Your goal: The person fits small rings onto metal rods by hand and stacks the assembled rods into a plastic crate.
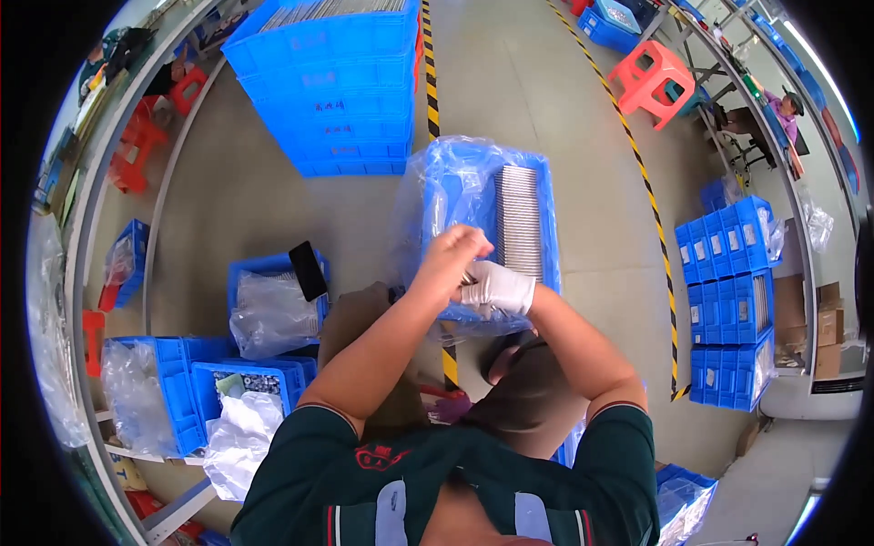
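Observation:
My bare left hand [452,257] is closed, its fingers curled beside my right hand; what it holds, if anything, is hidden. My right hand [499,289] wears a white glove and is closed around a small shiny metal part [468,278], mostly covered by the fingers. Both hands meet over the near end of a blue plastic bin [549,196]. Inside the bin, a long row of slim metal pieces [519,218] lies packed side by side along the right. Clear plastic film [460,182] covers the bin's left part and hangs over its edge.
Stacked blue crates [341,109] stand ahead on the left. A black phone [308,270] rests on a bagged bin to my left, near more blue bins [187,391]. On the right are blue crates [728,305], a red stool [654,80] and a seated person [785,114].

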Available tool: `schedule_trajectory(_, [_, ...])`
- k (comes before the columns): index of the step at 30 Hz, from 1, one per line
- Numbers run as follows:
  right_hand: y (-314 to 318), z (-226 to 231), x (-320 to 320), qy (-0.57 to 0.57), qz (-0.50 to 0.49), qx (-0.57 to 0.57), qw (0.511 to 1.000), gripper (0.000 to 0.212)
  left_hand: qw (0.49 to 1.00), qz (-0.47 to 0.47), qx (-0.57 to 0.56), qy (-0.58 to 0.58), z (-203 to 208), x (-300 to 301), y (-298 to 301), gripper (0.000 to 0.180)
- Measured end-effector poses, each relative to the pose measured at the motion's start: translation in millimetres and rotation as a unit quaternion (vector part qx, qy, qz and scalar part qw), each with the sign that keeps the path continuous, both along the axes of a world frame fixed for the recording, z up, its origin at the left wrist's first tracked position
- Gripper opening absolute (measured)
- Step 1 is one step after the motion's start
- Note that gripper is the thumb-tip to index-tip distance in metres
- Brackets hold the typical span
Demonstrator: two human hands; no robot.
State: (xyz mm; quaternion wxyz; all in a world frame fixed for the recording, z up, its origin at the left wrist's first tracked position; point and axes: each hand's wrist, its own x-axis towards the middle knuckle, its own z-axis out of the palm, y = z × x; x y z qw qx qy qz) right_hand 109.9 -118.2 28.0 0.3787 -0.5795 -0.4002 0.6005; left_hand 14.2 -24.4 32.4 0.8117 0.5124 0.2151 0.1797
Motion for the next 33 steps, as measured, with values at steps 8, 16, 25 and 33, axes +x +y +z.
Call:
schedule_trajectory(8, [59, -78, 130, -0.527, -0.095, -0.001, 0.845, 0.033, 0.992, 0.068, -0.093, 0.053, 20, -9, 7, 0.019])
schedule_trajectory(16, [80, -114, 199, -0.678, -0.158, 0.058, 0.716, 0.022, 0.99, 0.003, -0.13, 0.062, 32, -15, 11, 0.018])
schedule_trajectory(25, [63, -139, 206, -0.735, -0.2, 0.094, 0.641, 0.015, 0.985, -0.016, -0.166, 0.042, 33, -17, 17, 0.016])
schedule_trajectory(33, [56, -119, 207, -0.698, -0.139, 0.009, 0.702, 0.024, 0.982, -0.023, -0.186, 0.021, 37, -21, 19, 0.016])
